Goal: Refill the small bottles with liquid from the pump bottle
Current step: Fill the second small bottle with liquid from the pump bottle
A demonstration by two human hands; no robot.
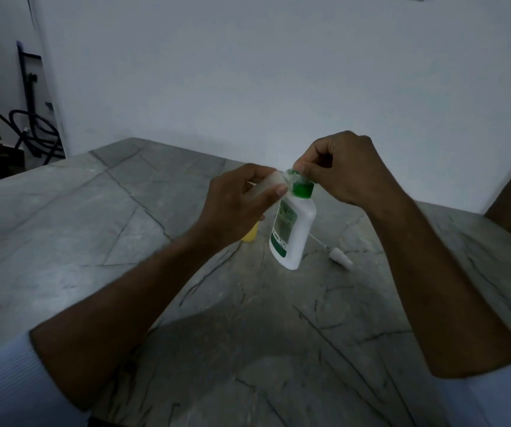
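Hands meet just right of the frame's centre, above the grey stone table (63, 217). Your left hand (239, 201) has its grip clamped on a small clear bottle (268, 183), tilted with its mouth toward the green cap (303, 190) of the white bottle (292, 232). Your right hand (340, 171) pinches its fingers together at the top of that cap. The white bottle leans slightly, its base on the table. A yellow bottle (250, 232) stands just behind your left wrist, partly hidden. A small white nozzle (340, 257) with a thin tube lies on the table to the right of the white bottle.
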